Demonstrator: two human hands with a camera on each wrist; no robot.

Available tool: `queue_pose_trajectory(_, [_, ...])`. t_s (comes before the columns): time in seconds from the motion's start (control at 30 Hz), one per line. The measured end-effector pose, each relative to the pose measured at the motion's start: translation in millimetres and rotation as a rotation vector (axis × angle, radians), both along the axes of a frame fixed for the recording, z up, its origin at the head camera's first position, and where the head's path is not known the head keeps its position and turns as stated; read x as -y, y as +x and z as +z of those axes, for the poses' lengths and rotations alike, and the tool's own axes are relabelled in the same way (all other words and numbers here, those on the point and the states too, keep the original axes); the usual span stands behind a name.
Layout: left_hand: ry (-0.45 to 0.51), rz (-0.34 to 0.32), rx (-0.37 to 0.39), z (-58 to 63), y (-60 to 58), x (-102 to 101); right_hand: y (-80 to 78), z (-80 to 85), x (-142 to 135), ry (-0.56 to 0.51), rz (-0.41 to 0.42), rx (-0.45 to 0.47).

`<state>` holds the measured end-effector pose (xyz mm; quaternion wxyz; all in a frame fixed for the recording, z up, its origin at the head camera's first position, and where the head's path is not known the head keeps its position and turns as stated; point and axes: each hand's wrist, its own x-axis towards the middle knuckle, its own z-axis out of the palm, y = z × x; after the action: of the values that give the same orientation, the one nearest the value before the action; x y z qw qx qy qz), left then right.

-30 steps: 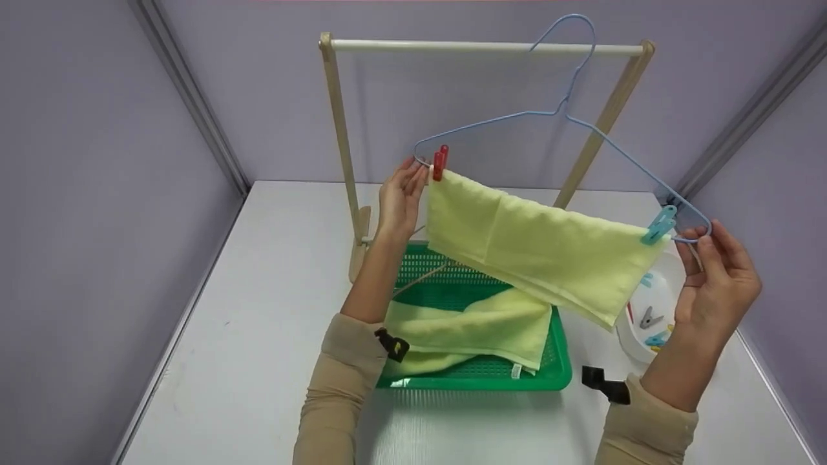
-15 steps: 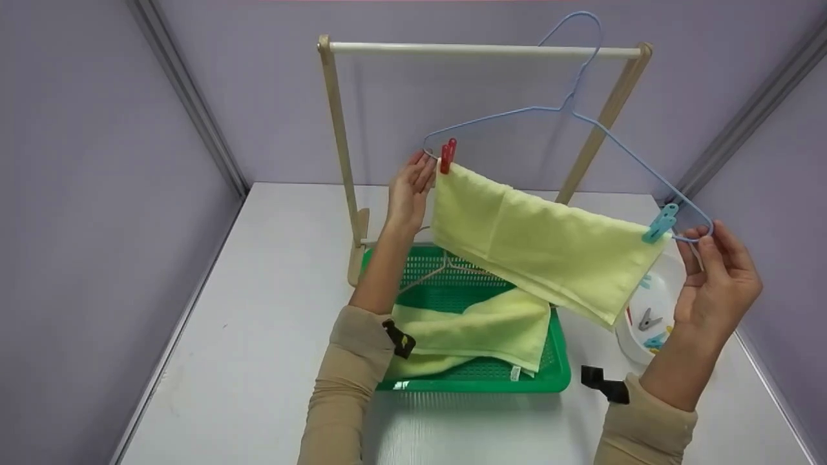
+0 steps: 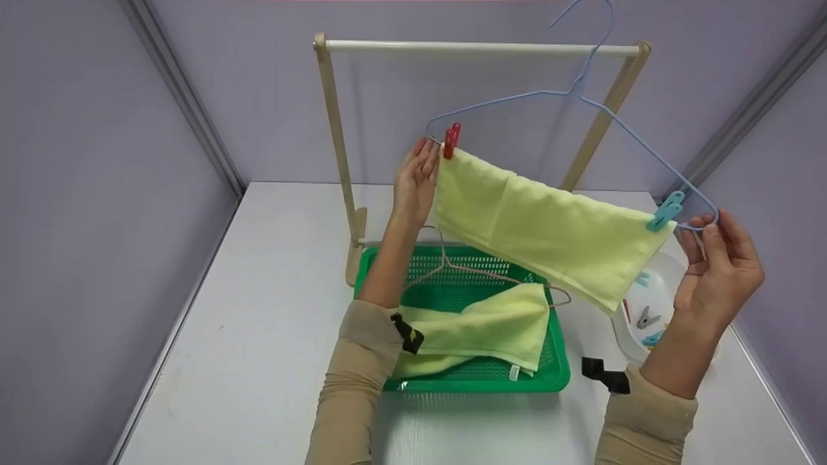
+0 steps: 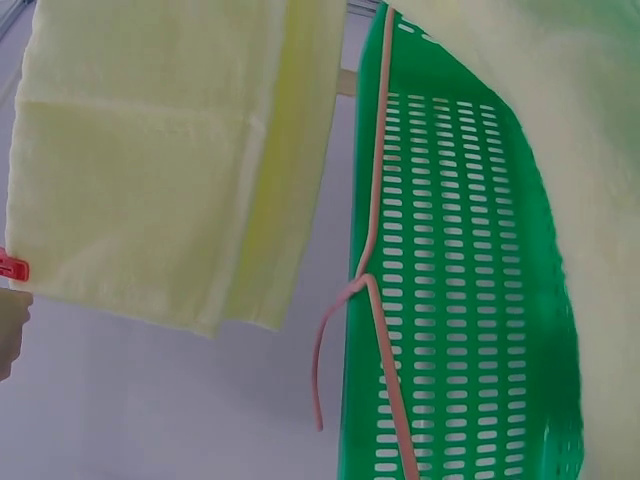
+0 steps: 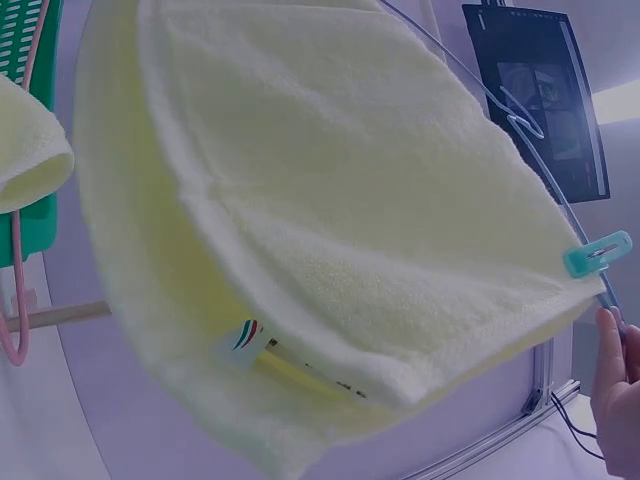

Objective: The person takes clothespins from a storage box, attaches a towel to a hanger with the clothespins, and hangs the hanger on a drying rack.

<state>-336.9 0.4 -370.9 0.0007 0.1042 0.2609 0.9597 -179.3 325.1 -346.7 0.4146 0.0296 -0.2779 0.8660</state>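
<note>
A blue wire hanger [image 3: 510,99] is held up tilted in the head view, its right end lower. Folded over its lower part hangs a yellow towel [image 3: 549,226], fastened by a red clothespin [image 3: 451,141] at the left and a teal clothespin [image 3: 665,211] at the right. My left hand [image 3: 415,184] pinches the hanger's left corner, its thumb hidden from the head camera. At the right corner, my right hand [image 3: 720,271] grips the wire between thumb and fingers. The hanger's hook [image 3: 607,26] rises above the white bar [image 3: 478,47], its top cut off by the frame.
Below stands a green basket [image 3: 562,381] with another yellow towel [image 3: 478,336] and a pink hanger [image 3: 478,270]. A white tub [image 3: 659,284] of clothespins sits at the right, partly behind my right arm. Wooden posts [image 3: 336,129] carry the bar.
The blue hanger and towel have risen and shifted slightly right, so the hook stands higher over the bar. My left hand has moved up and right; my right hand has risen slightly.
</note>
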Motion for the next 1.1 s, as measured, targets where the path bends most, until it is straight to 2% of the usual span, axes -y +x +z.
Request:
queue_pose_trajectory(0.13, [0.006, 0.011, 0.003, -0.4, -3.6, -6.7, -0.8, 1.0, -0.8, -0.001, -0.014, 0.025])
queue_pose_trajectory(0.4, [-0.002, -0.004, 0.014, -10.0, -9.1, -13.7, -3.5, -2.2, -2.9, -0.013, -0.002, 0.027])
queue_pose_trajectory(0.57, [-0.033, -0.016, 0.011, -14.5, -10.2, -15.2, -3.3, -4.4, -3.7, 0.002, -0.011, 0.044])
queue_pose_trajectory(0.87, [-0.065, -0.041, -0.001, -14.1, -12.2, -15.8, -5.8, 0.0, -6.7, 0.01, -0.008, 0.052])
queue_pose_trajectory(1.1, [-0.069, -0.061, 0.032, -19.8, -10.6, -18.5, -2.6, -7.0, -8.4, 0.007, -0.004, 0.055])
